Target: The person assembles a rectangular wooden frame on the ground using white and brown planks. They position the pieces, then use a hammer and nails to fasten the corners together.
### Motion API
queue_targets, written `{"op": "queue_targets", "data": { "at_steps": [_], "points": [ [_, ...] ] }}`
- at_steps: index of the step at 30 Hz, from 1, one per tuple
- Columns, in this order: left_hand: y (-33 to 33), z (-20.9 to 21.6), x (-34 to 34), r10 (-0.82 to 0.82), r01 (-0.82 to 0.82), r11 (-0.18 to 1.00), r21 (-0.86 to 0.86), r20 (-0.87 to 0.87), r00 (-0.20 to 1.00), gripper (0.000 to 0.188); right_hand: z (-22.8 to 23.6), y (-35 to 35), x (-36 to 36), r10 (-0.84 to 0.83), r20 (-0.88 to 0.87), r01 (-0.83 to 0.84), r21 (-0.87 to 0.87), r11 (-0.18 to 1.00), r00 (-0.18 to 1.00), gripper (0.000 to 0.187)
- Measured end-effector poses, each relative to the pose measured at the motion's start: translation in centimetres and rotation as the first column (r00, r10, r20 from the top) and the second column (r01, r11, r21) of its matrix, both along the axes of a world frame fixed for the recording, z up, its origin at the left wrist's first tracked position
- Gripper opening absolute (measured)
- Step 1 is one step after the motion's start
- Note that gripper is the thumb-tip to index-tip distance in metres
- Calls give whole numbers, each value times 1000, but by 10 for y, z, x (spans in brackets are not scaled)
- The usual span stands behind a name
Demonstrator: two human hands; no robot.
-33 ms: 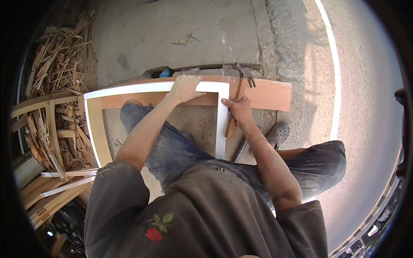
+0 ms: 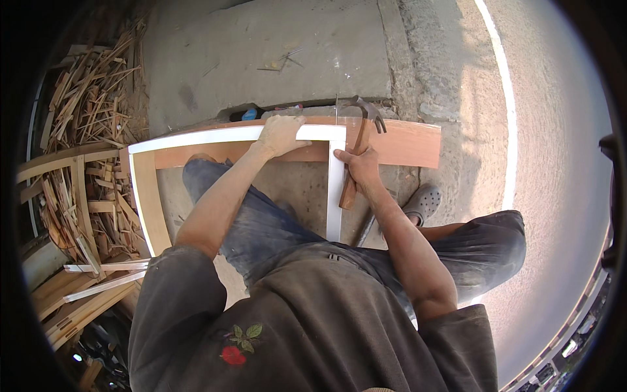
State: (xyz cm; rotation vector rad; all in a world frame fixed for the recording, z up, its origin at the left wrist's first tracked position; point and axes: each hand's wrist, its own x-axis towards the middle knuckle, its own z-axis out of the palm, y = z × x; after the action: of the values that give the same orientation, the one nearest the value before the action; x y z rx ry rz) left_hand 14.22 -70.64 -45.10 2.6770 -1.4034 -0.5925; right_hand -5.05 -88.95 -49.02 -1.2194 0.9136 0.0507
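Observation:
A white-faced wooden frame (image 2: 196,136) lies across in front of me, partly resting over my leg. My left hand (image 2: 279,136) is wrapped over its far rail, fingers closed round it. A claw hammer (image 2: 361,139) with a wooden handle is in my right hand (image 2: 363,168), gripped around mid-handle, its metal head pointing away from me. The thumb of that hand touches the white crosspiece (image 2: 335,189) near its joint with the far rail. Beneath the frame's far side runs a reddish-brown plank (image 2: 413,145), extending past it to the right.
Heaps of scrap wood strips (image 2: 98,98) lie at the left, beside wooden frame pieces (image 2: 77,189). Several thin loose bits (image 2: 284,63) sit on the concrete slab (image 2: 215,39). A blue object (image 2: 249,114) lies in the gap behind the plank. A white line (image 2: 504,78) runs along the right.

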Motion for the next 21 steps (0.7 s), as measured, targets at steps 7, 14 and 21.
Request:
{"op": "queue_targets", "data": {
  "at_steps": [7,14,21],
  "points": [
    [-8,11,-1,-10,10,1000,14,-53,999,86,-1,6,-2,-50,-84,34,-178,983,995,48],
    [-28,19,-24,128,-128,992,7,-24,991,85,45,-9,-45,88,-387,-124,-68,990,918,58],
    [-34,22,-24,142,-141,990,-7,27,990,81,6,10,-50,18,-348,-182,-445,877,937,36]
  ]
}}
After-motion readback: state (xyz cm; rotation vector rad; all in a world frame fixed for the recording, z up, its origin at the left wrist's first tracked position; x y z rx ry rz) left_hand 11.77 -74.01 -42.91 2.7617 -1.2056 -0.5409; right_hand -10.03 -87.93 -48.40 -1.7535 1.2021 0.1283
